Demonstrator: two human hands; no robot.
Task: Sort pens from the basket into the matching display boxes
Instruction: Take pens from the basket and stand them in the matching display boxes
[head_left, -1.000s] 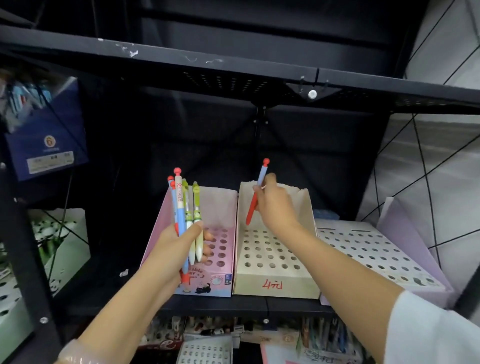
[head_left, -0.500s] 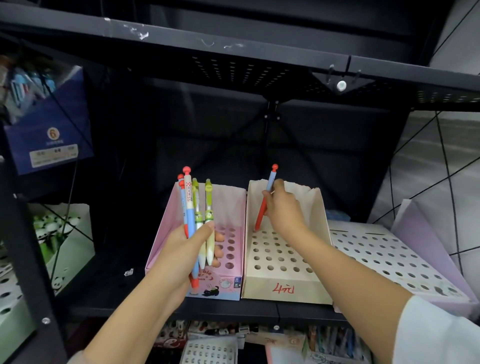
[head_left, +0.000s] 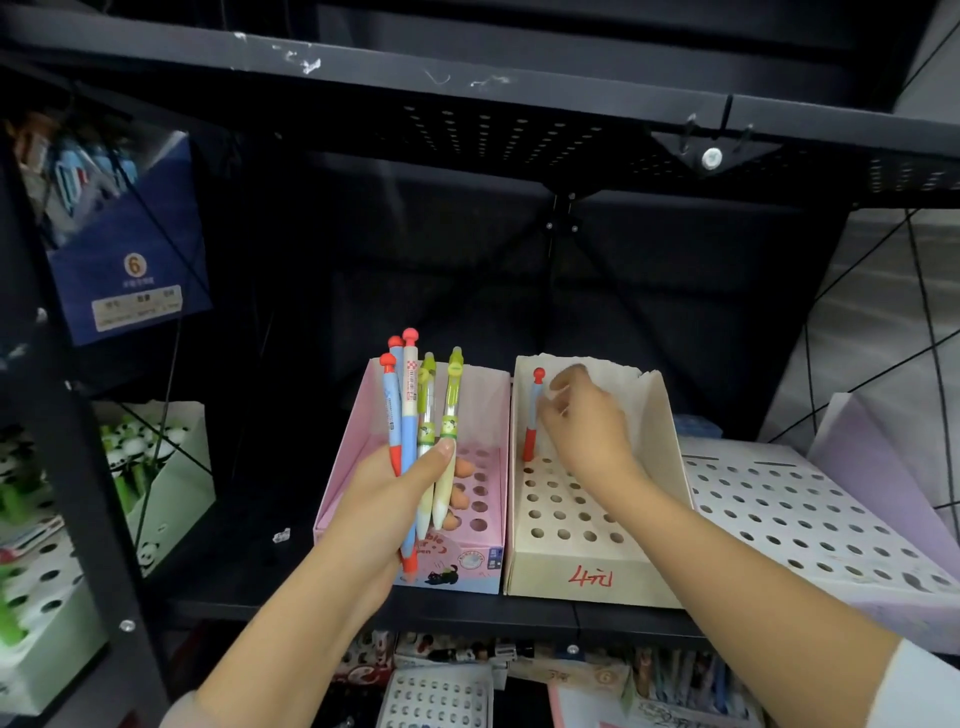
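Note:
My left hand (head_left: 384, 499) grips a bunch of pens in front of the pink display box (head_left: 485, 410): three blue pens with red caps (head_left: 402, 400) and two green pens (head_left: 449, 410), all pointing up. A single blue pen with a red cap (head_left: 534, 415) stands upright in a back-left hole of the cream display box (head_left: 587, 577), which is marked in red. My right hand (head_left: 587, 431) is just to the right of that pen. Its fingertips are at the barrel, its thumb is lifted off, and it is motion-blurred. No basket is in view.
A white perforated box (head_left: 805, 509) sits to the right of the cream box, on the same black shelf. A black upper shelf (head_left: 467, 73) hangs overhead. At left are a blue box (head_left: 130, 260) and a green panda pen box (head_left: 171, 467). More stationery lies below.
My right hand lowered the red-capped pen into a back-left hole of the cream box and loosened its grip. The pen now stands upright. My left hand kept its bunch of pens.

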